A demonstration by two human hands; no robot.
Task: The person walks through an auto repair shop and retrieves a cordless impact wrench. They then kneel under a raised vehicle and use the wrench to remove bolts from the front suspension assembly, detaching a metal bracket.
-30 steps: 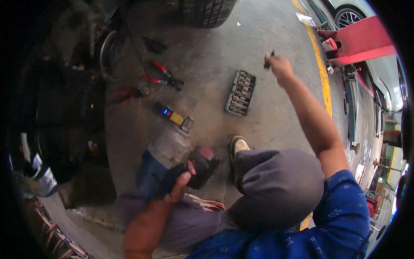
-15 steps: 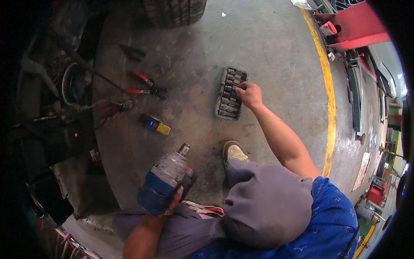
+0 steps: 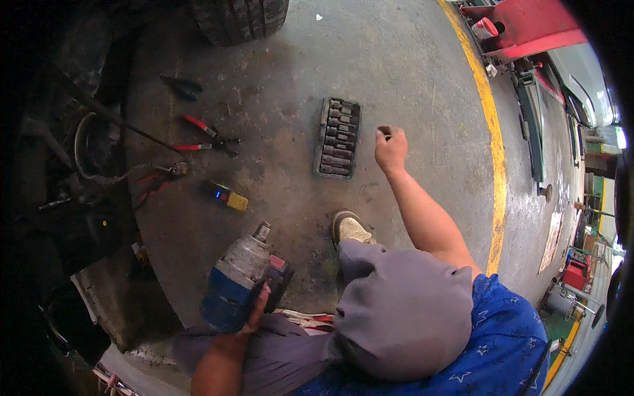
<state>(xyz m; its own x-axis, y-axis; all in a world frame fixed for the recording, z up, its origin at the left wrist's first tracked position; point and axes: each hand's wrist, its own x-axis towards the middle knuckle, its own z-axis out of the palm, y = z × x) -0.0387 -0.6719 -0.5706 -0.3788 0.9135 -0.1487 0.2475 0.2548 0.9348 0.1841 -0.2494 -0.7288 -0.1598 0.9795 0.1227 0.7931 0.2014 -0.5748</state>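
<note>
now right grip (image 3: 391, 150) off socket case (image 3: 320, 145), curled, cannot tell if empty, left grip (image 3: 255, 319) still around impact wrench (image 3: 232, 282)

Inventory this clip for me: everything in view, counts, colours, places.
Power wrench: one, blue and grey, lower left
Socket tray: one, dark, floor centre
Sockets: several, dark grey, in tray
Red-handled tools: two, red and dark, left of tray
Dark tool: one, black, beyond them
Small device: one, yellow and black, beyond wrench
Tyre: one, black, top edge
Floor line: one, yellow, right
Large panel: one, red, upper right
Bucket: one, red and white, by panel
Car: one, pale, right edge
Shoe: one, beige, below tray
Trousers: one, grey, lower centre
Shirt: one, blue, lower right
Left hand: one, bare, gripping wrench
Right hand: one, bare, right of tray
</note>
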